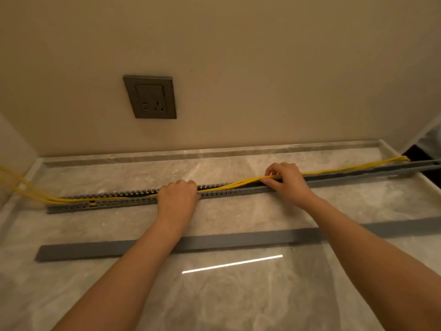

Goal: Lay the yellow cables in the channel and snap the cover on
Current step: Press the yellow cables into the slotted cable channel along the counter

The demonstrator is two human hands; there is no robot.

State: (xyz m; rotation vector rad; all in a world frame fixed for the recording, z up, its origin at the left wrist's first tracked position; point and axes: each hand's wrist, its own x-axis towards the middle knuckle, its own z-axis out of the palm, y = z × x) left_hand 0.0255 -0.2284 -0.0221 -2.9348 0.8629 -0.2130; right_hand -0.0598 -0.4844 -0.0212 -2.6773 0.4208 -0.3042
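A long grey slotted channel [114,199] runs across the marble counter from left to far right. The yellow cables [238,183] lie inside its left stretch, rise above it in the middle and trail over its right part. My left hand [177,199] presses down on the cables at the channel's middle, fingers curled over them. My right hand [286,177] pinches the raised cables a little to the right, just above the channel. The flat grey cover [95,250] lies loose on the counter nearer to me, under my forearms.
The marble counter [238,295] has a raised rim at the back and sides. A dark wall socket [150,97] sits on the beige wall behind. Cable ends hang off the counter at the far left [14,180] and far right [401,159].
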